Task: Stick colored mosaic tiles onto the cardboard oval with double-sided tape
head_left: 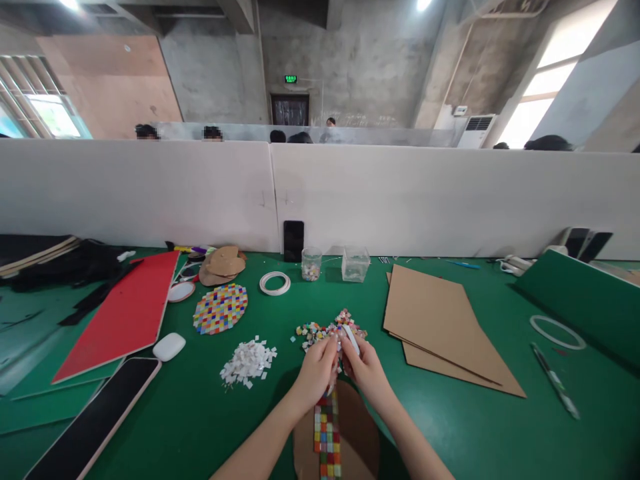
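My left hand (318, 365) and my right hand (363, 367) meet above the near middle of the green table. The right one grips a small white tool (351, 339). The left one is closed in a pinch, and what lies between its fingertips is too small to make out. Below them is a rounded brown cardboard piece (357, 433) bearing a strip of coloured mosaic tiles (327, 433). Just beyond the fingers lies a pile of loose coloured tiles (344, 318), partly hidden by the hands.
White tile pieces (249, 362) and a round mosaic (221, 309) are left of the hands. Cardboard sheets (435, 313) lie right. Clear containers (355, 265), a white coil (275, 283) and a phone (293, 241) are farther back. A pen (555, 381) is far right.
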Motion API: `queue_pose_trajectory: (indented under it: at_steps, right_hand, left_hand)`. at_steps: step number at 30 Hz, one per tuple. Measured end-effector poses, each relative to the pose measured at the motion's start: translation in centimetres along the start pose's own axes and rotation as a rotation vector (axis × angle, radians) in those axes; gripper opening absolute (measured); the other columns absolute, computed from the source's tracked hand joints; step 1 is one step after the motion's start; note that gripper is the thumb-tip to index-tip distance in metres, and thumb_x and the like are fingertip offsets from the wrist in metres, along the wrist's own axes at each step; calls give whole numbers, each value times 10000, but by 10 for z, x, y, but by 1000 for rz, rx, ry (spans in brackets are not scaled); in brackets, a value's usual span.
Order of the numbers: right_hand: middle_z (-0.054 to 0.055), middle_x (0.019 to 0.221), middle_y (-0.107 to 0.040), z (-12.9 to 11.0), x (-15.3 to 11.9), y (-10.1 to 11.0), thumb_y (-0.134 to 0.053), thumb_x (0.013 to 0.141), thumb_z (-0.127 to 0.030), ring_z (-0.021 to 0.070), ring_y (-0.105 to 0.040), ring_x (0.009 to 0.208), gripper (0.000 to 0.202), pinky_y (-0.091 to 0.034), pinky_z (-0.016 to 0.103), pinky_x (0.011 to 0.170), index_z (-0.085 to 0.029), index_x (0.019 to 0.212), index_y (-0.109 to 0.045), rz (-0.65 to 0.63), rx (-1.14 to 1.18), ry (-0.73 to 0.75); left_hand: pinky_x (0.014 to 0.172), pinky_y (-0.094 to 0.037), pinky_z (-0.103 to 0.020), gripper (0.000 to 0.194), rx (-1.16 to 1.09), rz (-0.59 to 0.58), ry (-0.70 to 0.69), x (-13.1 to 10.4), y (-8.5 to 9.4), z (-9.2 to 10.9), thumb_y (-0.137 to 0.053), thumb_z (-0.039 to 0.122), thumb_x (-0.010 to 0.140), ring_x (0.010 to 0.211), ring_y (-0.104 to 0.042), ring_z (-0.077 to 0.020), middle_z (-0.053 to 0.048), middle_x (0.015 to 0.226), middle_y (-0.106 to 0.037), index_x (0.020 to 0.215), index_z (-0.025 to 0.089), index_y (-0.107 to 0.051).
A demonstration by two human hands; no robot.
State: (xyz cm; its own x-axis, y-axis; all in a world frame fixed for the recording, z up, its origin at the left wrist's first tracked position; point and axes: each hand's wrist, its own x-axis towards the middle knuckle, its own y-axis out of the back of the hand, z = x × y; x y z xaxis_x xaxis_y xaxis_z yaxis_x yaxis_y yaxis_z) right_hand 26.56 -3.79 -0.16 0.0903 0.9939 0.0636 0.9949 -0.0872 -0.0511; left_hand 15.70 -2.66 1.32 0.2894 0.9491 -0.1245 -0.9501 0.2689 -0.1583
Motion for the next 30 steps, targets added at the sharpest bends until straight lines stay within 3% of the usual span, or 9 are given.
queue_pose_trajectory:
  at_steps: [3,8,13,18,25,30]
  right_hand:
    - [-63,448,-389,1,0,1,-512,766,-582,104,-383,428,408,-305,206,388,-183,694,-562,-13,-21,10]
    - [-35,488,-468,-3,-2,0,-498,783,-571,142,-481,514,409,-399,223,466,-178,769,-612,-18,-70,51]
    - [22,693,-596,-9,-6,-1,-456,842,-496,184,-555,705,360,-459,277,688,-191,872,-644,-35,-146,99]
    - [-5,553,-529,-11,-8,-2,-498,807,-515,170,-523,566,351,-430,243,498,-199,861,-640,-62,-132,92]
    - [-97,424,-359,-8,-9,-8,-473,796,-561,60,-280,313,374,-234,182,306,-196,723,-497,-101,27,-54]
    - [-90,374,-371,-18,-5,2,-482,788,-552,57,-303,283,398,-238,183,304,-202,607,-426,-27,36,-29]
  left_hand:
    - [334,-252,-204,441,-36,-47,40,1,-2,-5,-454,611,747,292,-238,-65,109,378,-264,576,217,-354]
    - [339,-232,-197,441,-41,-47,41,1,-1,-5,-477,616,733,306,-240,-60,112,398,-268,597,212,-361]
    - [395,-208,-206,350,-14,-24,20,5,5,-5,-544,498,736,381,-267,-68,89,429,-314,609,184,-458]
    - [398,-175,-211,303,-13,-7,29,9,8,-5,-566,436,722,398,-253,-73,85,425,-305,590,182,-466]
    - [352,-139,-196,407,-63,-65,73,8,5,-5,-506,539,730,309,-175,-47,113,364,-242,553,208,-348]
    - [384,-232,-198,469,-60,-11,-10,17,27,10,-454,544,770,304,-231,-51,99,330,-240,494,212,-271]
